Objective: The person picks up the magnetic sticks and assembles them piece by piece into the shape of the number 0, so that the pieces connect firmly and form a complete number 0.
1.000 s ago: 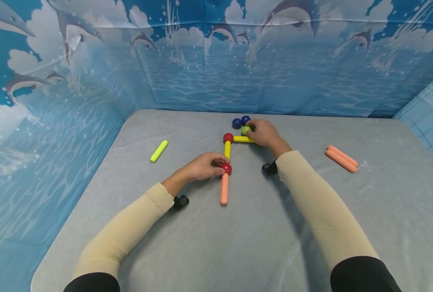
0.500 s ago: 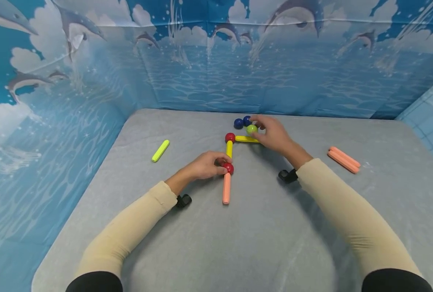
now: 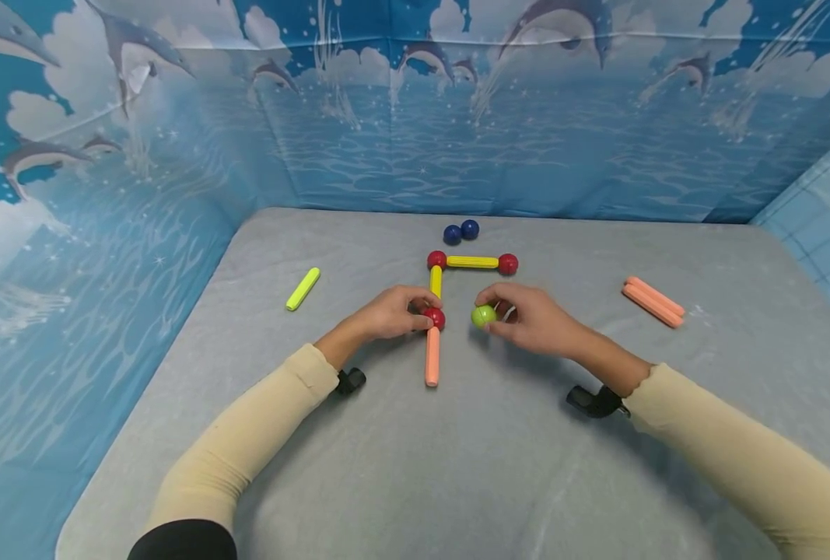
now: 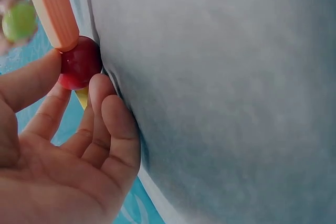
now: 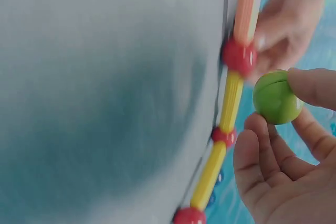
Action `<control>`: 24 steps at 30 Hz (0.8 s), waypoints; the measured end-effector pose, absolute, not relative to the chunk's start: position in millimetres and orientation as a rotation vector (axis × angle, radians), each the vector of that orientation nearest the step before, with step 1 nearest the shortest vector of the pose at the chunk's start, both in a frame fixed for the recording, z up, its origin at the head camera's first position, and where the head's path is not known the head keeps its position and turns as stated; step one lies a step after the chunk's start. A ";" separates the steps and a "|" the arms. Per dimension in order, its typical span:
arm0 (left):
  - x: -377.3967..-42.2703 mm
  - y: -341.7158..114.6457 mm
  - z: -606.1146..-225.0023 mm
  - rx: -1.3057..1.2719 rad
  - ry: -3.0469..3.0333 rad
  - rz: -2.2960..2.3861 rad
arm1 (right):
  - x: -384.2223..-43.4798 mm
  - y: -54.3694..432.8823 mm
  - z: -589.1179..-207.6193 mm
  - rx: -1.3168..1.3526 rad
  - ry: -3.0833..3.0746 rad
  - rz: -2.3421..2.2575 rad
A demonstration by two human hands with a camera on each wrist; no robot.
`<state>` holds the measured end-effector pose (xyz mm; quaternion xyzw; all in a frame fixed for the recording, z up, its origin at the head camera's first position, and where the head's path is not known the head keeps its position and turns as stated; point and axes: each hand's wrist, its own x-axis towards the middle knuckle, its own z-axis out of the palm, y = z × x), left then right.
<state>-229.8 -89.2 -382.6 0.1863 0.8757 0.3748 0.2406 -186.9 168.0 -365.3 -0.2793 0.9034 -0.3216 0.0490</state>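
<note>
My left hand [image 3: 392,313] pinches the near red ball [image 4: 81,62] of a chain of rods and balls lying on the table. From that ball a salmon rod [image 3: 432,358] runs toward me and a yellow rod [image 3: 436,281] runs away to a corner red ball [image 3: 437,260]. A second yellow rod [image 3: 473,262] leads right from the corner to an end red ball [image 3: 508,264]. Held between thumb and fingers of my right hand [image 3: 542,320] is a lime-green ball [image 5: 277,97], a short way right of the near red ball and apart from it.
Two dark blue balls [image 3: 460,232] lie at the back, behind the chain. A loose yellow-green rod [image 3: 303,289] is on the left; salmon rods [image 3: 653,302] lie side by side on the right. A dolphin-print curtain [image 3: 415,140] hangs behind the grey table [image 3: 358,482].
The right hand has taken the green ball from beside the blue balls and brought it toward me, near the left hand. The left hand keeps its hold on the red ball.
</note>
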 end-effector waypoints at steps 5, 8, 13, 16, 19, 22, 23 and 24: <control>-230.3 -90.5 -381.1 0.517 2.380 1.021 | -159.9 156.6 -372.6 -0.829 2.654 -0.999; -230.2 -91.6 -379.9 0.511 2.370 1.024 | -148.6 149.3 -375.9 -0.842 2.607 -0.985; -230.1 -92.0 -378.8 0.493 2.353 1.030 | -138.1 141.6 -376.0 -0.925 2.545 -0.981; -230.2 -91.1 -378.4 0.491 2.353 1.024 | -135.7 139.5 -375.1 -0.950 2.534 -0.994; -230.9 -90.1 -379.2 0.497 2.354 1.024 | -134.1 137.8 -375.8 -0.953 2.524 -1.004; -231.7 -89.9 -380.3 0.501 2.351 1.030 | -131.2 134.9 -377.3 -0.953 2.498 -1.016; -231.7 -89.9 -380.3 0.502 2.352 1.030 | -130.2 133.8 -378.0 -0.965 2.487 -1.018; -231.7 -90.0 -380.1 0.500 2.351 1.032 | -129.0 132.5 -378.7 -0.966 2.476 -1.022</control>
